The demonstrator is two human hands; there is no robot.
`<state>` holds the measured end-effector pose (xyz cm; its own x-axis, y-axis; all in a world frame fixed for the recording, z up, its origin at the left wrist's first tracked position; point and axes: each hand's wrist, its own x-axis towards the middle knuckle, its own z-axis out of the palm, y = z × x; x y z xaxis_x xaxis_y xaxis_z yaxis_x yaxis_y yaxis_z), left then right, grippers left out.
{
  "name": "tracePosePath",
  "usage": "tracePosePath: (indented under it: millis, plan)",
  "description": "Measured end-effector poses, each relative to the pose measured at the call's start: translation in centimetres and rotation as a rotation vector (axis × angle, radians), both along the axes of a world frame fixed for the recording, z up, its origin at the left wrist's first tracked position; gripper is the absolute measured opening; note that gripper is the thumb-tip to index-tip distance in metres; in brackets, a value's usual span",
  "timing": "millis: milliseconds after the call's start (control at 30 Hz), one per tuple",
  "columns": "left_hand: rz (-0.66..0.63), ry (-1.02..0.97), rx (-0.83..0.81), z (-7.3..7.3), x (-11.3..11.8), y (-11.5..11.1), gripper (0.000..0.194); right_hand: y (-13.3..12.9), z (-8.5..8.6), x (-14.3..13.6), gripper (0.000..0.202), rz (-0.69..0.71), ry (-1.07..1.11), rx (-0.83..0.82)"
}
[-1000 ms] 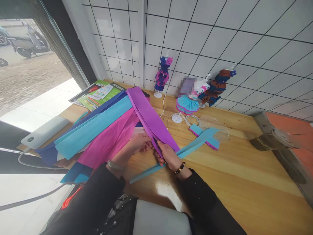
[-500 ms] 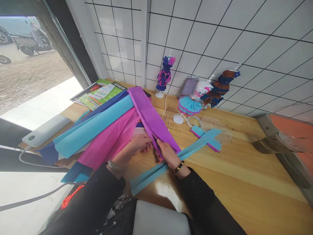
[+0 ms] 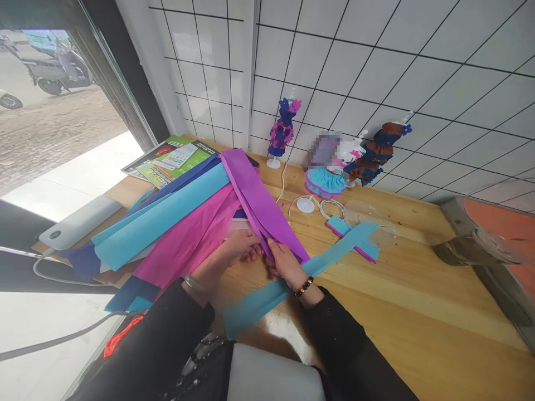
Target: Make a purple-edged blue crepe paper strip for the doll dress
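Observation:
A long purple crepe paper sheet (image 3: 254, 195) lies across the wooden table (image 3: 418, 312), its near end between my hands. My left hand (image 3: 236, 248) pinches the purple paper's near edge from the left. My right hand (image 3: 284, 262) grips the same end from the right, a bead bracelet on its wrist. A light blue paper strip (image 3: 330, 259) runs under my right hand, from my lap toward the far right. Magenta paper (image 3: 196, 236) and a wide light blue sheet (image 3: 163, 220) lie to the left.
Small dolls in paper dresses (image 3: 282, 131) (image 3: 324, 167) (image 3: 378, 150) stand along the tiled wall. A clear plastic lid (image 3: 368, 217), a white cable (image 3: 309, 203), a green booklet (image 3: 171, 161) and a white device (image 3: 77, 223) are around. An orange stool (image 3: 493, 234) stands at right.
The near end of the light blue strip has slid closer to my lap and lies flatter. My hands keep the same hold on the purple paper's end.

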<state>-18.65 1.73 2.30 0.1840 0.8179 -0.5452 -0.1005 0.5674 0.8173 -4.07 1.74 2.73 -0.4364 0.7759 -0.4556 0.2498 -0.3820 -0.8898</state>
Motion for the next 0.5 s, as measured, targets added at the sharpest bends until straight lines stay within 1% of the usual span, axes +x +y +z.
tracePosePath:
  millis: [300, 433, 500]
  plan:
    - [0.005, 0.003, -0.013, 0.21, 0.08, 0.06, 0.015, -0.09, -0.26, 0.00, 0.038, 0.021, -0.031, 0.019]
    - [-0.006, -0.014, -0.001, 0.07, -0.21, 0.09, 0.019, -0.13, -0.17, -0.05, 0.036, 0.024, -0.040, 0.019]
    - [0.009, -0.015, 0.008, 0.05, -0.45, 0.21, 0.020, -0.10, -0.12, -0.05, 0.035, 0.028, -0.044, 0.012]
